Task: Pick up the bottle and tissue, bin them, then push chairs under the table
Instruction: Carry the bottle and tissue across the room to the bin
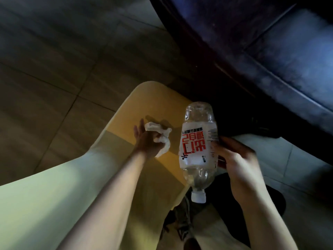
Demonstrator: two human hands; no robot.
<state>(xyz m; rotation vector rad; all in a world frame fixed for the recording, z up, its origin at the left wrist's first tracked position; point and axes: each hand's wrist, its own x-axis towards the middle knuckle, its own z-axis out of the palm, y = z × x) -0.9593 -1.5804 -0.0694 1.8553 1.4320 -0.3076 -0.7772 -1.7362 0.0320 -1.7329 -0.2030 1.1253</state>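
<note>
A clear plastic bottle [198, 150] with a white label and red lettering hangs cap-down, held at its side by my right hand [239, 163]. Its white cap points toward me. My left hand [147, 141] is closed around a crumpled white tissue [162, 136], just above the yellow seat of a chair [126, 114]. The two hands are level with each other, the bottle between them.
The dark table [270, 51] fills the upper right, its curved edge close to the bottle. Pale floor tiles [45, 87] spread to the left. My shoe [183, 230] and a dark round object [270, 201] lie below my hands.
</note>
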